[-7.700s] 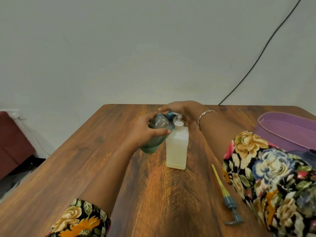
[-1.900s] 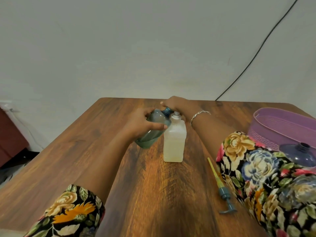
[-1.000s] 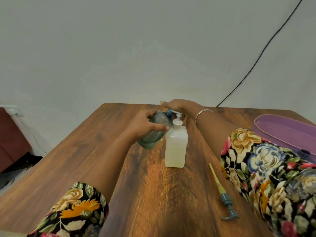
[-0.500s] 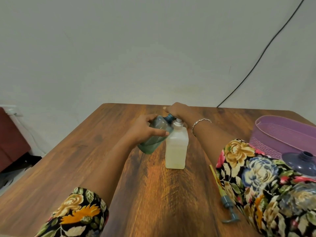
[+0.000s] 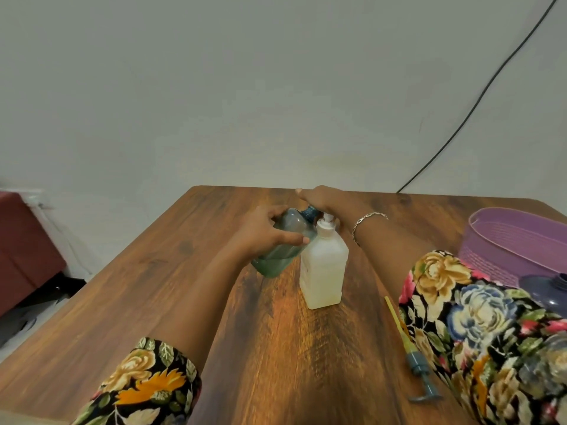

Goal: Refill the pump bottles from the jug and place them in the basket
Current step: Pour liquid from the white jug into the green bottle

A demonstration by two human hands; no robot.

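Foreground: floral sleeves flank a broad stretch of open table (image 5: 276, 363), the best room for moving. Loose pump (image 5: 412, 357), with its yellowish dip tube, lies flat at right, head toward the near edge and just beside the right sleeve. A sweep of that forearm could push it off.

Middle ground: white pump bottle (image 5: 323, 265) stands upright with its pump fitted. Close against its left shoulder, green bottle (image 5: 277, 256) is held tilted, a little liquid pooled low inside. Left hand (image 5: 267, 233) wraps fingers and thumb round its body. Whether the base rests on the table cannot be told. Right hand (image 5: 320, 199) covers the blue neck (image 5: 310, 211). Whether its fingers clasp the neck or merely lie on it is hidden.

Judged step: working the neck fitting of the green bottle ahead of refilling. Done well, the left hand braces the body against turning and keeps the bottle low. It also draws it off the white bottle, which a hard twist might topple.

Right: purple basket (image 5: 506, 240) sits near the table's right edge. Dark blue vessel (image 5: 543, 289), likely the jug, is by its near wall, half hidden by the sleeve.

Beyond the hands: a narrow strip of tabletop, then the far edge.
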